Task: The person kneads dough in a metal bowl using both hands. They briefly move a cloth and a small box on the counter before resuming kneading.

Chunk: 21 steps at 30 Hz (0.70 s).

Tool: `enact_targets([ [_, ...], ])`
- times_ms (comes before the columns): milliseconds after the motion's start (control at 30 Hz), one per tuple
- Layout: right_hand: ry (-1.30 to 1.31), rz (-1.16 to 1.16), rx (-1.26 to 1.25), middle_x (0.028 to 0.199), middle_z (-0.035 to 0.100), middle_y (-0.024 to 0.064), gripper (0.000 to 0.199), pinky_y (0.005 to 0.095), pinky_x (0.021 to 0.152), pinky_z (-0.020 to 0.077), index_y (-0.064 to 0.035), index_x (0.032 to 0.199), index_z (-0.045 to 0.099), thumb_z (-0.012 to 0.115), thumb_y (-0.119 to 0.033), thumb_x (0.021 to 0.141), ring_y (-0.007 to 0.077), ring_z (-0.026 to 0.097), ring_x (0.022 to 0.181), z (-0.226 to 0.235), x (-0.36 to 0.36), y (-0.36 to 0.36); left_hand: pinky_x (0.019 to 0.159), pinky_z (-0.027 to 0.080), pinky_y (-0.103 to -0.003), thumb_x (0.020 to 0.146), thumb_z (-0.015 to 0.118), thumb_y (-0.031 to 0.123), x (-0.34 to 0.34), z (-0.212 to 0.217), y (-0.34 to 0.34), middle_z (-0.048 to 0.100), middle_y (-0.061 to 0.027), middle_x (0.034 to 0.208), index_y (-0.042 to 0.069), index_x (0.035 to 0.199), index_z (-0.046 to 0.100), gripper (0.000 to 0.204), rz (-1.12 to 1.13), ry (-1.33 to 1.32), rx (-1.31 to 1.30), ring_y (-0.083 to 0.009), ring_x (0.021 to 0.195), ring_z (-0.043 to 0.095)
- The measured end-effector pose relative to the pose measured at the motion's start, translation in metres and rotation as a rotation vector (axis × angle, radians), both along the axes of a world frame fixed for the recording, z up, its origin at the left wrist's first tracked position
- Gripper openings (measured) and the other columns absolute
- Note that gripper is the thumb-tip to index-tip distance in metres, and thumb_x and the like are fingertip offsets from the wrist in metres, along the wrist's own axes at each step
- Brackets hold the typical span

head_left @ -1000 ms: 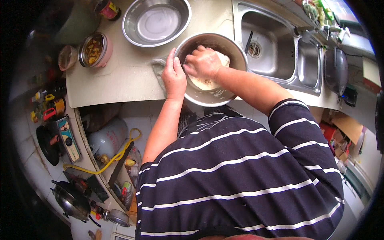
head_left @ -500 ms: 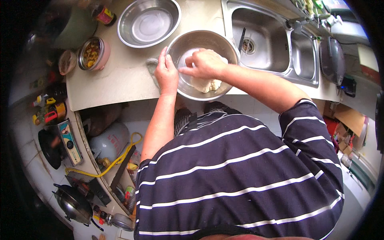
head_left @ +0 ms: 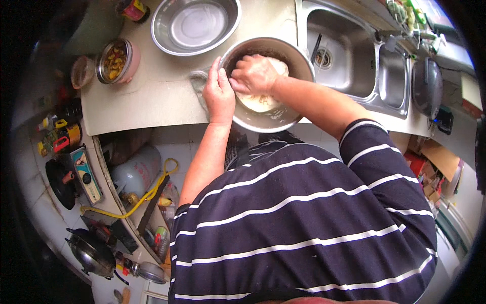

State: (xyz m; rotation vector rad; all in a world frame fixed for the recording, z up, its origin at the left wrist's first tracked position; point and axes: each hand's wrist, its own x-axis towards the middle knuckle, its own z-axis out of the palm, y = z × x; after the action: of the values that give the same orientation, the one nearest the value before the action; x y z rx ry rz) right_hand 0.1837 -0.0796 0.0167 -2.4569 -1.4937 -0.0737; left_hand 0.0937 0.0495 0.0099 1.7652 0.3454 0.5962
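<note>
A deep metal bowl stands at the counter's front edge, tilted a little, with a pale lump of dough inside. My left hand steadies the bowl at its left rim, thumb and fingers against the wall. Down in the bowl, my right hand is curled into a fist and presses on the dough. Its fingertips are hidden. Part of the dough shows beyond the knuckles and part below the hand.
A wide metal basin sits behind and left of the bowl. A cloth lies by my left hand. Farther left are a pink container of food and a small clear bowl. The double sink adjoins on the right.
My right hand has gone from loosely bent fingers to a fist pressed into the dough. The dough looks flatter and spread. My left hand stays at the rim; the whole view has shifted slightly.
</note>
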Motion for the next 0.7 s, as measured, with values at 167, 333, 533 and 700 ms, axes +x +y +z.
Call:
enact_targets([
  [167, 0.001, -0.076, 0.047, 0.068, 0.065, 0.0101, 0.035, 0.0458, 0.068, 0.0540, -0.0128, 0.065, 0.068, 0.061, -0.041, 0.084, 0.0318, 0.066, 0.070, -0.018, 0.012, 0.008, 0.085, 0.053, -0.040, 0.101, 0.050, 0.015, -0.001, -0.002, 0.000, 0.069, -0.0249, 0.111, 0.004, 0.130, 0.060, 0.032, -0.023, 0.069, -0.043, -0.0347, 0.102, 0.069],
  [333, 0.201, -0.230, -0.039, 0.075, 0.070, 0.0123, 0.036, 0.0451, 0.070, 0.0551, -0.0123, 0.072, 0.073, 0.059, -0.044, 0.084, 0.0342, 0.068, 0.075, 0.017, 0.002, 0.014, 0.086, 0.053, -0.041, 0.101, 0.049, 0.015, 0.001, -0.005, 0.002, 0.069, -0.0249, 0.111, 0.004, 0.130, 0.060, 0.033, -0.031, 0.051, -0.008, -0.0356, 0.103, 0.069],
  [533, 0.144, -0.202, -0.227, 0.115, 0.066, 0.0129, 0.036, 0.0536, 0.099, 0.0408, -0.0159, 0.094, 0.075, 0.059, -0.048, 0.089, 0.0293, 0.059, 0.115, 0.077, -0.050, -0.037, 0.088, 0.053, -0.040, 0.102, 0.049, 0.017, -0.002, 0.001, 0.000, 0.068, -0.0231, 0.114, 0.005, 0.130, 0.061, 0.033, -0.024, 0.067, 0.012, -0.0348, 0.105, 0.068],
  [700, 0.118, -0.065, -0.323, 0.101, 0.064, 0.0125, 0.039, 0.0497, 0.088, 0.0446, -0.0127, 0.087, 0.072, 0.058, -0.049, 0.088, 0.0308, 0.062, 0.094, 0.060, -0.068, -0.058, 0.088, 0.053, -0.039, 0.102, 0.049, 0.016, -0.004, 0.006, -0.004, 0.069, -0.0223, 0.115, 0.003, 0.129, 0.061, 0.032, -0.030, 0.066, 0.002, -0.0339, 0.106, 0.068],
])
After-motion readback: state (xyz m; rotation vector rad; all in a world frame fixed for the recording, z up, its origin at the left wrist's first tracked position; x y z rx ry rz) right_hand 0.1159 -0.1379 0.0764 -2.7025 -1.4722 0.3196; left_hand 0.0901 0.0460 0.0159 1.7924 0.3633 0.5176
